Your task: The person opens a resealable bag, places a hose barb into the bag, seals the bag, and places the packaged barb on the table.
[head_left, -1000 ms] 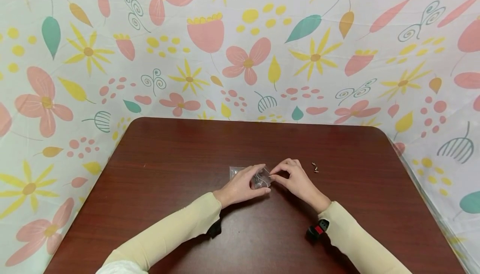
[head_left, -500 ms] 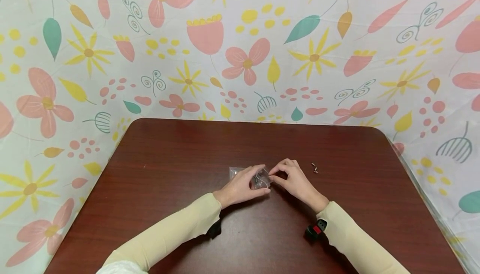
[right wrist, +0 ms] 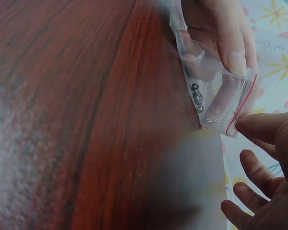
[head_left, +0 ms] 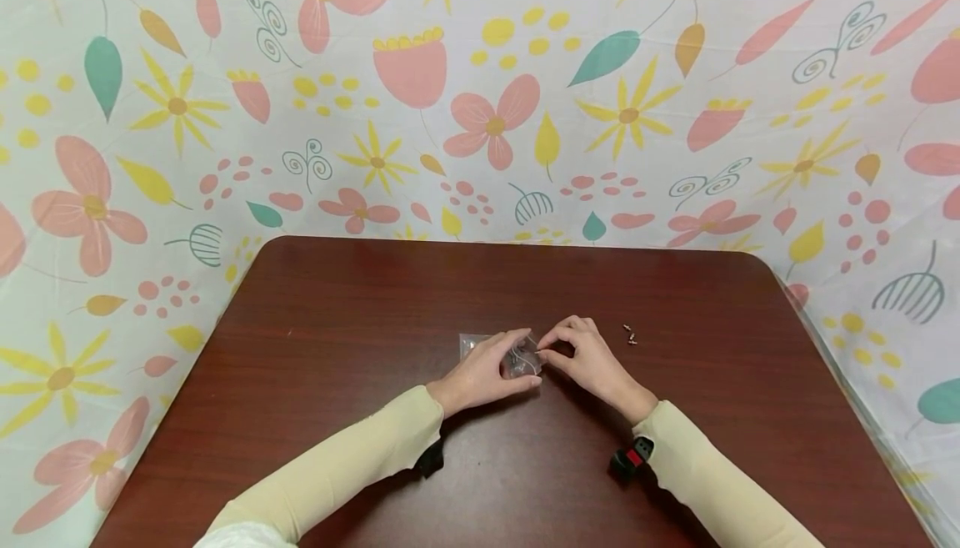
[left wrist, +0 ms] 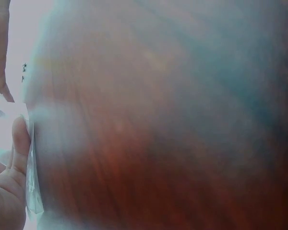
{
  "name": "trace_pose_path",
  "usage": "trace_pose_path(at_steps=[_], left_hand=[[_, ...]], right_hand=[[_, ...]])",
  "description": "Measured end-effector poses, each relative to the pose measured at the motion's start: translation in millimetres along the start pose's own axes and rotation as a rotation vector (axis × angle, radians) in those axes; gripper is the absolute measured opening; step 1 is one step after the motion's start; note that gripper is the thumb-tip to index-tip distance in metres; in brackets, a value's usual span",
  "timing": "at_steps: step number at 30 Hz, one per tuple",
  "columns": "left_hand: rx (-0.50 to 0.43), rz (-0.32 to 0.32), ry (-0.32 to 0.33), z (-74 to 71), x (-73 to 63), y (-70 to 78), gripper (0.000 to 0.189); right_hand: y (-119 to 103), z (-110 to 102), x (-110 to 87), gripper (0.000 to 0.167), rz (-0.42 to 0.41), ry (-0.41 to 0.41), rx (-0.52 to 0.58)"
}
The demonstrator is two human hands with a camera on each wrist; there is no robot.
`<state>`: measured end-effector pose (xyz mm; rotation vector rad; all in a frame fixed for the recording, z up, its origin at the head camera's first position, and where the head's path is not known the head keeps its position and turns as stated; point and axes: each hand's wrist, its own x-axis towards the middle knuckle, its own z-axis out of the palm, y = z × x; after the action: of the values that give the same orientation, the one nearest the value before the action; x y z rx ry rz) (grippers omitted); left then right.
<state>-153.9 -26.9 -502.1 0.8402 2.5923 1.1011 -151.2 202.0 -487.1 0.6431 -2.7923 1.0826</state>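
Note:
A small clear zip-lock bag (head_left: 522, 359) with a red stripe along its seal lies between my hands, over the middle of the table. My left hand (head_left: 483, 371) holds the bag between thumb and fingers, covering its middle. With thumb and index finger, my right hand (head_left: 588, 360) pinches the bag's mouth at the corner; the other fingers of that hand are bent in the right wrist view. Inside the bag, small metal screw-like pieces (right wrist: 197, 97) show in a cluster near the lower edge.
Several similar small metal pieces (head_left: 631, 337) lie on the dark red-brown wooden table (head_left: 375, 298), just beyond my right hand. A flower-printed cloth (head_left: 495, 114) hangs behind the table and along its sides. The left wrist view is mostly hazy.
My right hand and wrist have shifted very slightly to the left, still at the bag's mouth. My left hand and the loose metal pieces stay in place.

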Motion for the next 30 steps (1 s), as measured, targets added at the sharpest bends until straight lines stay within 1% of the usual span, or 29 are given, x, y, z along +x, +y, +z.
trace_pose_path(at_steps=[5, 10, 20, 25, 30], left_hand=[[0.017, 0.004, 0.008, 1.8, 0.0, -1.6, 0.08], [0.015, 0.0, 0.007, 2.4, -0.3, -2.3, 0.08], [0.003, 0.0, 0.001, 1.8, -0.9, -1.4, 0.08], [0.0, -0.006, -0.002, 0.2, -0.7, -0.1, 0.08], [0.002, 0.002, -0.002, 0.7, 0.1, -0.5, 0.08]], right_hand=[[-0.6, 0.2, -1.5, 0.008, -0.008, 0.007, 0.009], [0.3, 1.0, -1.7, 0.008, 0.001, 0.004, 0.004], [1.5, 1.5, -1.8, 0.009, -0.007, 0.01, 0.008], [0.6, -0.5, -1.7, 0.008, -0.007, 0.006, 0.007], [2.4, -5.2, -3.7, 0.006, 0.006, 0.009, 0.006]])
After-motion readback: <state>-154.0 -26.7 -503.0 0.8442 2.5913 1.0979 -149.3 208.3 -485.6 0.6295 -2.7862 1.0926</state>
